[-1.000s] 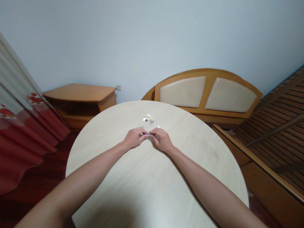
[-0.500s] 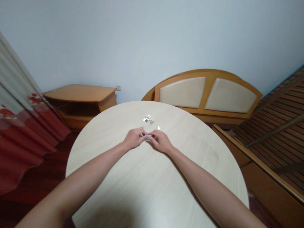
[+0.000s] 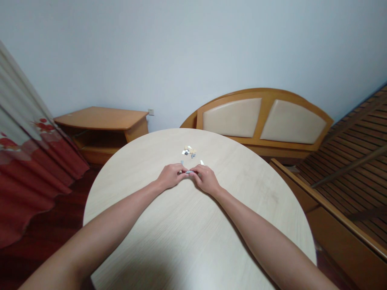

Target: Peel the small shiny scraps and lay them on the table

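Over the middle of the round table, my left hand [image 3: 171, 175] and my right hand [image 3: 206, 178] meet fingertip to fingertip. Both pinch one small light-grey building-block piece [image 3: 189, 172] between thumbs and fingers, and much of it is covered by them. Just beyond the left fingers lies a flat grey piece [image 3: 182, 162]. A white piece [image 3: 202, 162] rests past the right knuckles. Farther off is a loose pile of small white, tan and dark-grey pieces [image 3: 189, 150].
The pale round wooden table [image 3: 193, 233] fills the foreground. Behind it stand a low wooden cabinet [image 3: 102, 119] on the left and a padded headboard [image 3: 232, 117] on the right. A patterned curtain [image 3: 33, 161] hangs at far left; wooden slats [image 3: 356, 161] lean at right.
The grey piece has tilted between my fingers, so its jagged edge shows less. Both hands stay in nearly the same place, and the loose pieces lie as before.
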